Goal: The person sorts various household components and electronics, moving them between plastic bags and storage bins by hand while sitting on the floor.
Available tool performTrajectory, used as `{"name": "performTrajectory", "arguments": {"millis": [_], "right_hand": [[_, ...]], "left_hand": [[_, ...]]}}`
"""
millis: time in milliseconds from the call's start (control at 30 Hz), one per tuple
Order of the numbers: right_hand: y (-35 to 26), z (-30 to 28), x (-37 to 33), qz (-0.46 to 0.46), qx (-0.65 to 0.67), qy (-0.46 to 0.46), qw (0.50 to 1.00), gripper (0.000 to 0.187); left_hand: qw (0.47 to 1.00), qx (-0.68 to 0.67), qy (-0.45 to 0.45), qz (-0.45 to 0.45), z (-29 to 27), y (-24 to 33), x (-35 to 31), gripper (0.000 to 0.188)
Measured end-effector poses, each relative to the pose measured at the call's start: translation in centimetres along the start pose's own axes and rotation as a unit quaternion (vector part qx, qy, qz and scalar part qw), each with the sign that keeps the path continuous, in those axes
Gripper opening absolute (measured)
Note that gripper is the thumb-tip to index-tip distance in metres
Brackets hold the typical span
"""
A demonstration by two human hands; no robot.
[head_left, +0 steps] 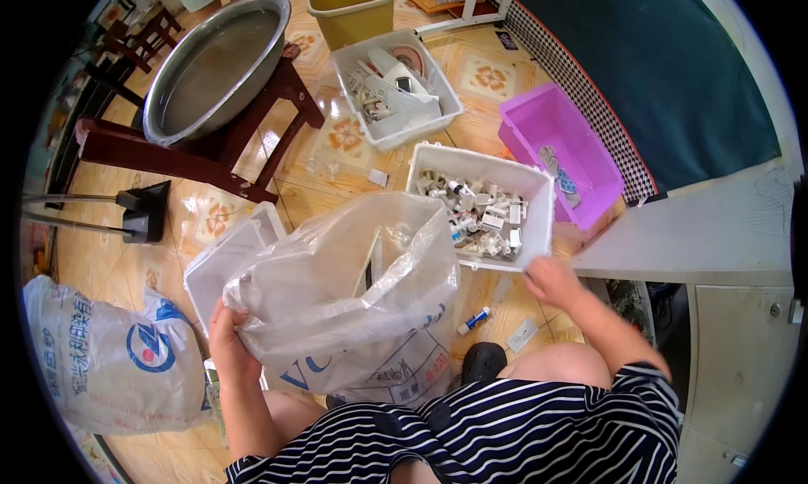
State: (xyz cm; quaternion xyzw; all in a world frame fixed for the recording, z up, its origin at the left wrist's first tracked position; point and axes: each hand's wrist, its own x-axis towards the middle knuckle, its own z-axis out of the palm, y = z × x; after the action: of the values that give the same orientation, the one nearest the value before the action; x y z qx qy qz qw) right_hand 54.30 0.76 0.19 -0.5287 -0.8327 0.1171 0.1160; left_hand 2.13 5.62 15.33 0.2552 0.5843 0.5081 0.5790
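Observation:
My left hand [231, 341] is closed on the left edge of a large translucent plastic bag [328, 290]. The bag stands between my legs with its mouth spread open, and something dark and pale shows inside. My right hand [551, 282] is closed at the near right corner of a white plastic bin [543, 206]. Whether it grips the rim or holds something small is hidden. Inside that bin lies a pile of small white plastic parts [488, 219], a few with blue or dark bits.
An empty-looking white bin [202, 273] and a stuffed white sack [118, 358] are at left. Beyond are a metal basin [223, 71] on a wooden stool [194, 160], a dustpan [147, 213], another white bin [454, 105] and a purple bin [581, 164]. A blue-and-white tube [474, 321] lies near my shoe.

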Motion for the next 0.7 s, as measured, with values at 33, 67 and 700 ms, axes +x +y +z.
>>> {"name": "performTrajectory", "arguments": {"millis": [33, 67, 700], "right_hand": [[0.9, -0.1, 2.3, 0.011, -0.017, -0.034, 0.999, 0.017], [1.7, -0.2, 4.2, 0.022, -0.035, -0.070, 0.997, 0.018], [2.7, 6.6, 13.3, 0.063, -0.167, -0.165, 0.970, 0.034]], "left_hand": [[1.000, 0.000, -0.001, 0.006, 0.2, 0.2, -0.2, 0.044], [1.000, 0.006, -0.002, 0.010, 0.1, 0.2, -0.3, 0.044], [0.987, 0.065, 0.065, 0.135, -5.0, 2.5, -0.9, 0.044]]}}
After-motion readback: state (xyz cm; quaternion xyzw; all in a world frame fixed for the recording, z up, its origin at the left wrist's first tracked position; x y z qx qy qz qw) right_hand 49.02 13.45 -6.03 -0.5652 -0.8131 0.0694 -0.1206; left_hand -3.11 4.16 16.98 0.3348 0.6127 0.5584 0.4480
